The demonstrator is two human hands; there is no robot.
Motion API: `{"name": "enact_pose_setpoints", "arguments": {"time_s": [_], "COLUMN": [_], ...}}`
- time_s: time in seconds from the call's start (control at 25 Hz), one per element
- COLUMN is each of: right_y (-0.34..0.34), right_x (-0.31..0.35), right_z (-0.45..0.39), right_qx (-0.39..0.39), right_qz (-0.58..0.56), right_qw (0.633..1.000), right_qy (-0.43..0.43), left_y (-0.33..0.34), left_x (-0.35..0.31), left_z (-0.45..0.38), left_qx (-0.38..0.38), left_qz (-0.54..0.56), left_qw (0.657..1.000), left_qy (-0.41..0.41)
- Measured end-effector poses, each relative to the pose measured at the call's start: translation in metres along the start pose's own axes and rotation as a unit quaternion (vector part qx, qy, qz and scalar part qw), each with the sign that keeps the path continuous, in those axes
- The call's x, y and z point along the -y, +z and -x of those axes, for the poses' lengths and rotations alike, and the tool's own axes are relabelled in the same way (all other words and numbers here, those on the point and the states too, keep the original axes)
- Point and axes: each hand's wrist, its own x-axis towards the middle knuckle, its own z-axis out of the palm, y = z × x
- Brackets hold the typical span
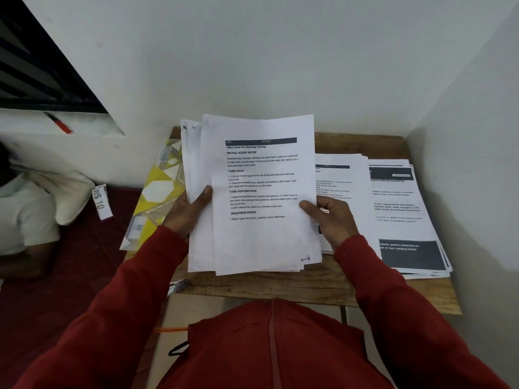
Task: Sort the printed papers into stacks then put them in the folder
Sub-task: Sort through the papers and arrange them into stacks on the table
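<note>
Your wooden table (280, 287) sits in a corner of white walls, its grain showing along the near edge. On its right side lie 2 stacks of printed sheets. The far-right stack (407, 220) is squared loosely, its top page carrying a dark header bar and a dark block near the bottom. The middle stack (339, 175) lies just left of it, partly hidden behind what you hold.

You hold a sheaf of printed papers (258, 197) above the table, tilted toward you. Its sheets are white, fanned unevenly so the back pages stick out at the left and top. The top page shows a dark title bar, then bold headings reading INITIAL SCENE SETUP, TASK GOAL, TASK DESCRIPTION and REQUIRED PROPS, with a small scribble at the lower right corner.

The folder (157, 192), patterned in yellow, white and grey shapes, lies along the table's left edge, partly under the sheaf.

Your left hand (191, 209) grips the sheaf's left edge, thumb pressed on the front and fingers behind. Your right hand (331, 217) pinches the right edge, thumb on top. Both sleeves are red.

A white label (100, 202) marked WS 10 lies to the left, off the table.
</note>
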Motion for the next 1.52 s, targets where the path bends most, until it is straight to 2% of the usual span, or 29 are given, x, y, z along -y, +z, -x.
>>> {"name": "enact_pose_setpoints", "arguments": {"time_s": [0.16,0.28,0.44,0.56,0.84,1.04,1.16,1.24,1.32,1.4,1.52], "right_y": [-0.007,-0.002,0.033,0.062,0.081,0.05,0.029,0.033,0.05,0.068,0.082], "right_x": [-0.011,-0.017,-0.023,-0.026,-0.035,-0.03,-0.022,-0.011,0.003,0.014,0.018], "right_z": [-0.014,-0.024,-0.039,-0.049,-0.052,-0.047,-0.041,-0.033,-0.02,-0.008,-0.002], "right_qx": [-0.076,-0.1,-0.08,-0.058,-0.008,-0.102,-0.14,-0.09,0.017,0.108,0.128], "right_qz": [0.076,0.14,0.172,0.183,0.296,0.301,0.258,0.198,0.13,0.08,0.046], "right_qw": [0.994,0.985,0.982,0.981,0.955,0.945,0.954,0.975,0.991,0.991,0.99], "right_qy": [-0.023,-0.008,0.001,0.011,-0.024,-0.083,-0.063,-0.046,-0.019,0.012,0.025], "left_y": [-0.024,-0.069,-0.131,-0.159,-0.142,-0.134,-0.131,-0.123,-0.108,-0.09,-0.073], "left_x": [-0.006,-0.016,-0.039,-0.049,-0.04,-0.039,-0.034,-0.03,-0.027,-0.026,-0.025], "left_z": [0.002,0.013,0.045,0.062,0.062,0.049,0.04,0.033,0.027,0.022,0.017], "left_qx": [-0.031,-0.093,-0.211,-0.251,-0.214,-0.187,-0.166,-0.143,-0.115,-0.099,-0.083], "left_qz": [-0.018,-0.027,-0.05,-0.073,-0.038,0.001,0.014,0.019,0.012,0.008,0.018], "left_qw": [0.999,0.995,0.973,0.961,0.972,0.979,0.984,0.988,0.992,0.994,0.996], "left_qy": [0.014,0.035,0.082,0.094,0.084,0.079,0.067,0.056,0.045,0.04,0.03]}}
